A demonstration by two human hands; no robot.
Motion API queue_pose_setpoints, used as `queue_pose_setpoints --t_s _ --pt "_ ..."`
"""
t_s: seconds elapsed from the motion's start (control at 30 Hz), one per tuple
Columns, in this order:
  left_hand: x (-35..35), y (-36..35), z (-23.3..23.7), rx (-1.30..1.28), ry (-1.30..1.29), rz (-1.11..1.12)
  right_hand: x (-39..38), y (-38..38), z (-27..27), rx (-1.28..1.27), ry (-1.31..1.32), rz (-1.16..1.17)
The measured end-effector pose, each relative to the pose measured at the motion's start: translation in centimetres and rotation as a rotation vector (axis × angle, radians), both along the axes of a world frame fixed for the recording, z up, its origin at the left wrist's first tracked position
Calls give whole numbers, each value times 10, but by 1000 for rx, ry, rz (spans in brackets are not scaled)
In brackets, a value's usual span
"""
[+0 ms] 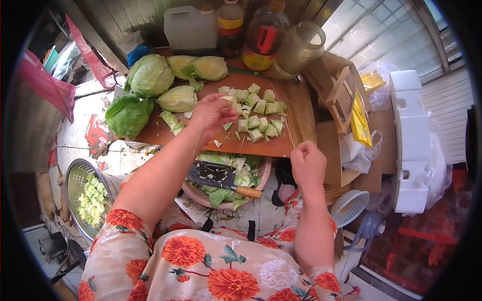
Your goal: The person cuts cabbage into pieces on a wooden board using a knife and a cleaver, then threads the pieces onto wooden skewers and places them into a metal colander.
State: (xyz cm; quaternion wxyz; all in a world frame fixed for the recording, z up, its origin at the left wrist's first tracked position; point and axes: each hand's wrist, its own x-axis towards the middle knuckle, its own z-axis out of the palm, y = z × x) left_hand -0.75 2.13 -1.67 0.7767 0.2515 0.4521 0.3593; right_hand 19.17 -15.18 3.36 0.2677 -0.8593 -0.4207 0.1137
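Note:
My left hand (pixel 213 118) is over the wooden board (pixel 216 140), its fingers pinched around a pale cabbage chunk. Beside it lie several cut cabbage chunks (pixel 256 108). At the board's right edge rests a bundle of thin bamboo skewers (pixel 296 108). My right hand (pixel 308 161) is closed in a fist at the near end of these skewers; how many it grips is hidden. Below the board, a cleaver (pixel 213 175) with a wooden handle lies across a pink basin (pixel 266 175) of cabbage leaves and scraps.
Whole cabbages (pixel 150 75) and cut halves (pixel 178 99) sit at the board's left. Bottles (pixel 263 42), a jug (pixel 191 30) and a jar (pixel 301 50) line the back. A metal colander (pixel 75 185) with skewered cabbage stands lower left. Cardboard boxes (pixel 331 145) stand right.

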Motion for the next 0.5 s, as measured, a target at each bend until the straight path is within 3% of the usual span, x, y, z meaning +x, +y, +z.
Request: queue_pose_setpoints --t_s 0.07,0.2,0.5 --pt "-4 5 3 7 2 46 -12 -5 10 87 418 146" --pt "-9 11 13 29 -85 110 -30 -11 15 124 554 309" --pt "-16 18 16 50 -199 158 -32 -12 19 91 524 316"
